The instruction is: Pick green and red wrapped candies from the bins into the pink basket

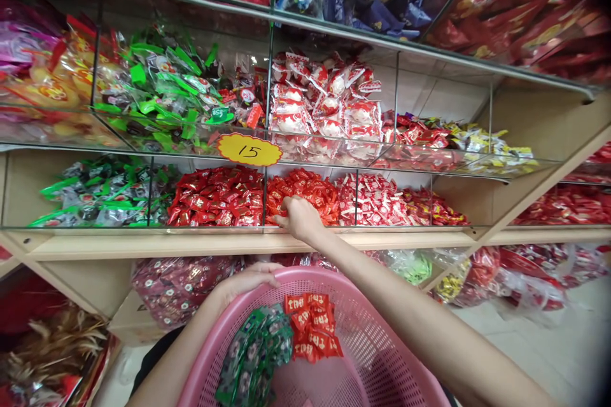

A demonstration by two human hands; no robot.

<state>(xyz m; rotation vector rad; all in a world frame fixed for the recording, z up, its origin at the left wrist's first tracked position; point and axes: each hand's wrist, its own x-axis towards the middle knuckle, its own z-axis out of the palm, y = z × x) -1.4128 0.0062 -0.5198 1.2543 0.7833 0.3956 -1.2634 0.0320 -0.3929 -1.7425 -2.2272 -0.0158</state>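
My left hand [252, 276] is closed over the far rim of a pink plastic basket [203, 343]. Inside the basket lie a pile of green-wrapped candies [258, 353] and a small group of red-orange wrapped candies [312, 327]. My right hand [300, 216] reaches over the low glass front of a shelf bin, at the red-orange candies [310, 187] heaped there. Its fingers are curled and partly hidden, so whatever they hold cannot be made out. The right forearm passes above the basket's right side.
Glass dividers split the shelves into bins. Left of my right hand are red candies [217, 197]; right of it, red-and-white ones [372, 197]. A yellow tag [249, 150] marked 15 hangs above. A wooden ledge [143, 245] runs below, with bagged goods [184, 286] underneath.
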